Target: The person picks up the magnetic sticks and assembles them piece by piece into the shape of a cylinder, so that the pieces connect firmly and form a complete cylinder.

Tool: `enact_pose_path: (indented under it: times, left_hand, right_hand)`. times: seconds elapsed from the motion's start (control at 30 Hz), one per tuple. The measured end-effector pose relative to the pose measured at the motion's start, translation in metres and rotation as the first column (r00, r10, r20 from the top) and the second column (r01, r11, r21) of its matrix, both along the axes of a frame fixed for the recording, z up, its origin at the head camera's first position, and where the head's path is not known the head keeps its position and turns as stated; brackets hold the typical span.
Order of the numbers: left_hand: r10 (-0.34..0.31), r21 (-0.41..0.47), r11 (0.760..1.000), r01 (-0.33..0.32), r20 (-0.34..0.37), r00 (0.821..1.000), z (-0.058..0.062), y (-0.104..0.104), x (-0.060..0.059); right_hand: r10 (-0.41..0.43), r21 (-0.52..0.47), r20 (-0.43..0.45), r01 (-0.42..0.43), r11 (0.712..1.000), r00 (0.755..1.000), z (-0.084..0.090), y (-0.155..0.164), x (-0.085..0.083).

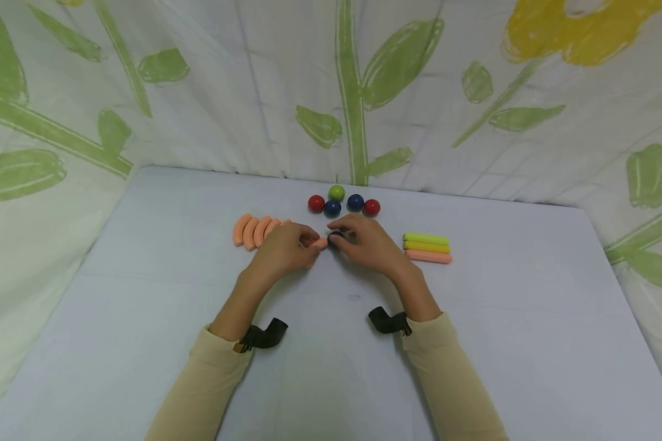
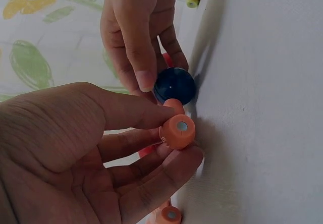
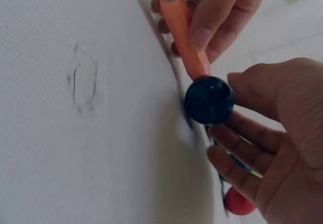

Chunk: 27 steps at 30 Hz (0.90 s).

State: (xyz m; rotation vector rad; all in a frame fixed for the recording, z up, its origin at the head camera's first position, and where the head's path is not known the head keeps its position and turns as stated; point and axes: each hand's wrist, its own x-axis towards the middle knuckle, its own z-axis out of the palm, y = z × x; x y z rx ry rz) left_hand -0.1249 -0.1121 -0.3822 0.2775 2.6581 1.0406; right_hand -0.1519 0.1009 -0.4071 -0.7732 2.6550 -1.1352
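Behind the white table [image 1: 353, 380], along its far side at 12 o'clock, hangs a white curtain [image 1: 204, 135] with a green and yellow plant pattern. Clock positions refer to the head view, centred on the meeting point of the hands.

Two beige sleeves enter from the near side: the left sleeve [image 1: 198, 386] between 7 and 8 o'clock, the right sleeve [image 1: 452, 386] between 4 and 5. The left hand [image 1: 287, 248] angles inward and grips an orange stick [image 3: 184, 37] between thumb and fingers. The right hand [image 1: 366, 242] angles inward from the opposite side and pinches a dark blue ball [image 3: 209, 100] between thumb and fingers. Stick and ball touch end to surface at the centre; the hands are close together.

A black wrist mount projects inward from each cuff, the left mount [image 1: 266, 334] at 7 o'clock, the right mount [image 1: 388, 321] at 5.

At 3 o'clock, clear of the right hand, three straight sticks [image 1: 427, 247] lie side by side. At 9 o'clock is a row of curved orange sticks [image 1: 248, 231]; the left hand obstructs the view of its inner end. Five loose balls [image 1: 333, 208], two red, two blue and one green, form a cluster from 11 to 2 o'clock, just beyond the fingers.
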Motion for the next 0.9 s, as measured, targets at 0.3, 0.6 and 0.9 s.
enact_pose_path:
  times: [0.3,0.6,0.9]
  left_hand:
    - [0.006,-0.036,0.999,-0.003,0.085,0.996,0.005,-0.001,0.003]
    - [0.007,-0.029,1.000,-0.004,0.117,0.993,0.010,-0.005,0.003]
    - [0.009,-0.050,0.999,-0.004,0.089,0.996,0.006,-0.006,0.003]
  right_hand:
    - [-0.071,-0.056,-0.022,0.070,0.996,0.997,0.004,0.005,-0.001]
    - [-0.124,-0.097,-0.082,0.115,0.989,0.989,0.006,-0.004,-0.022]
    - [-0.092,-0.013,-0.128,0.092,0.996,0.987,0.008,-0.017,-0.028]
